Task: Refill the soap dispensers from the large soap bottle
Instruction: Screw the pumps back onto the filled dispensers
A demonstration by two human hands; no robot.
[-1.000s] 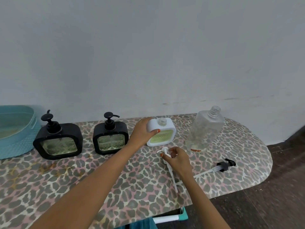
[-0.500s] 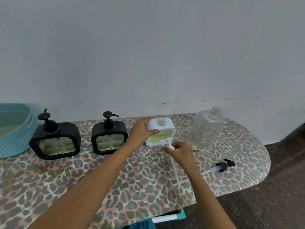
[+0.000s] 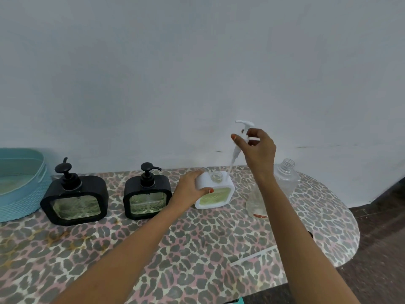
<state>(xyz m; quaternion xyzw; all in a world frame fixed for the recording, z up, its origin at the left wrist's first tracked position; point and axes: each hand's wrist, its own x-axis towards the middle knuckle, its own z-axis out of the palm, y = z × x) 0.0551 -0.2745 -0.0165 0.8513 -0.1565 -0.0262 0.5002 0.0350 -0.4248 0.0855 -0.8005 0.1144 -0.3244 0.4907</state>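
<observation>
Plain pale wall [image 3: 197, 62] fills the top half of your head view; below it runs a leopard-print table [image 3: 197, 249] with a rounded right end, and dark floor [image 3: 383, 238] shows past that end. At the far left a teal basket [image 3: 19, 194] is cut off by the frame.

Two black dispensers stand side by side near the wall, one left [image 3: 74, 198], one right [image 3: 147, 196], both with pumps on. Just right of them your left hand [image 3: 190, 187] grips the white dispenser [image 3: 219, 194] by its left corner; its neck is open.

Your right hand [image 3: 258, 148] pinches the white pump [image 3: 244, 128], held up above the dispenser with the tube slanting down. The tube's tip is blurred beside the neck; you cannot tell whether it touches.

The big bottle [image 3: 285, 178] stands uncapped at the far right, its middle hidden behind your right forearm. That forearm also covers most of a thin tube [image 3: 254, 256] lying on the near table.
</observation>
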